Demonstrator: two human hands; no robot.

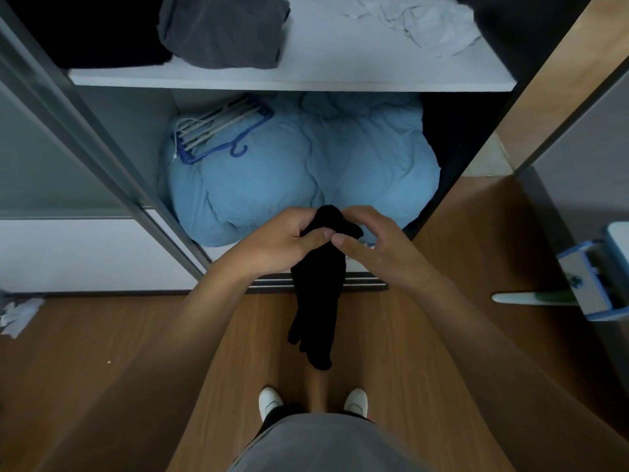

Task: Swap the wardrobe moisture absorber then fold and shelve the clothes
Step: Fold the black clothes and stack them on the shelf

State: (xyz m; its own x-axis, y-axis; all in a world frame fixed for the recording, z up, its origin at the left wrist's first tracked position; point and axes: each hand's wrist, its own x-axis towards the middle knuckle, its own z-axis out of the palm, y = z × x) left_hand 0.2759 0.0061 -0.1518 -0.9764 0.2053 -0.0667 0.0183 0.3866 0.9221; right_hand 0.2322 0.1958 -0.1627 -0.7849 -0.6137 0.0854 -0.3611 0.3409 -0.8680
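A black garment (318,294), small and long like socks, hangs down in front of the open wardrobe. My left hand (282,241) grips its top from the left, and my right hand (369,238) pinches the top from the right. Both hands meet at the cloth, thumbs nearly touching. Above, on the white shelf (306,74), lie a folded grey garment (221,28), a black garment (102,32) at the left and a crumpled white garment (425,18) at the right. No moisture absorber shows in this view.
A pale blue duvet (306,168) fills the wardrobe's bottom compartment, with blue and white hangers (218,131) lying on it. The sliding door frame (102,144) stands at the left. A blue-and-white object (592,277) juts in at the right. White scraps (18,316) lie on the wooden floor.
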